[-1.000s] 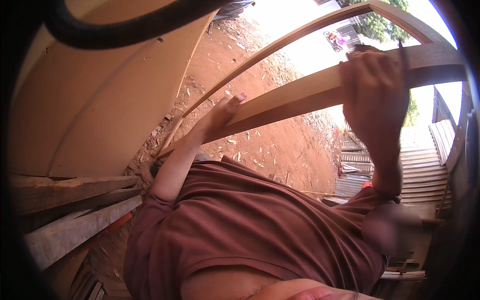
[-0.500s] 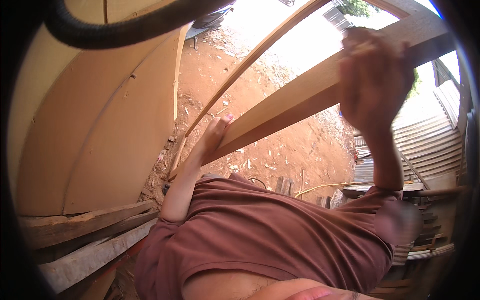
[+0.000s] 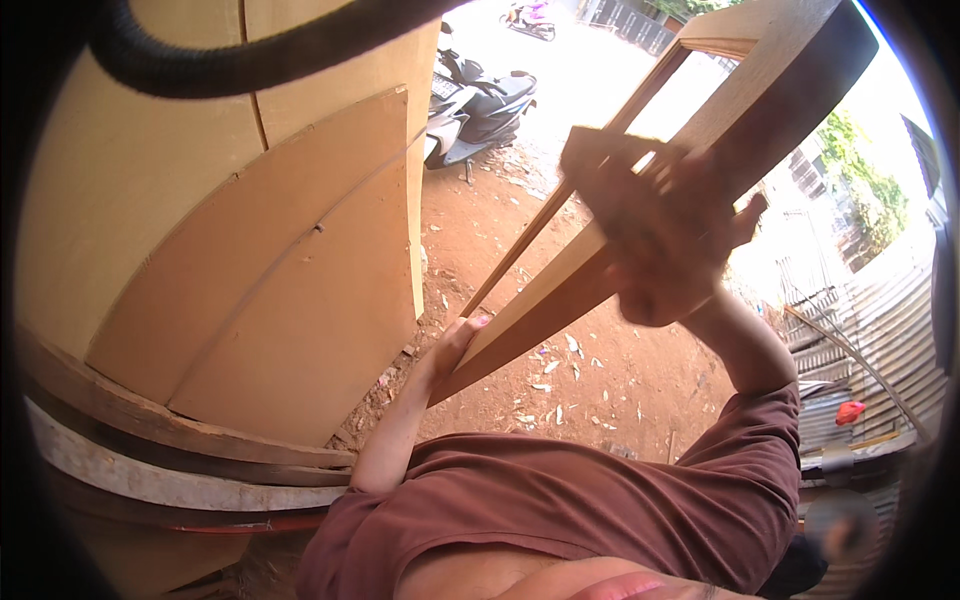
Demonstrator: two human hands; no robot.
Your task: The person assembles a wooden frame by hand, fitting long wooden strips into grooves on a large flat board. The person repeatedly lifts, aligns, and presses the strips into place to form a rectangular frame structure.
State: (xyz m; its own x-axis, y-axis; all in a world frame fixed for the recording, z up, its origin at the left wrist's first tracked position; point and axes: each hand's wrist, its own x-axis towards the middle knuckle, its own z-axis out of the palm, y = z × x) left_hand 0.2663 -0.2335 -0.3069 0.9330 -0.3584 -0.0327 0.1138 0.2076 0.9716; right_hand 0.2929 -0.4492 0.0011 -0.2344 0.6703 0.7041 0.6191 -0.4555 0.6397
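Note:
A wooden frame (image 3: 540,325) of pale planed timber slants up from my left hand toward the upper right, with its wide near rail facing me. My left hand (image 3: 452,348) is closed around the lower part of that rail, thumb on top. Over the middle of the same rail, my right hand (image 3: 670,235) is blurred by motion. A flat brown piece (image 3: 598,165), perhaps sandpaper, sticks out from under its fingers and lies against the wood; blur hides its exact kind. The frame's thinner far rail (image 3: 535,235) runs behind.
Large plywood panels (image 3: 290,270) lean on the left above stacked old planks (image 3: 180,490). A scooter (image 3: 480,110) is parked beyond them. Reddish dirt ground (image 3: 560,400) carries wood shavings. Corrugated metal sheets (image 3: 890,320) stand at right, near a small red item (image 3: 850,412).
My right hand has moved down along the rail toward my left hand. The view has shifted, bringing the scooter into sight and the frame's upper end more fully into view.

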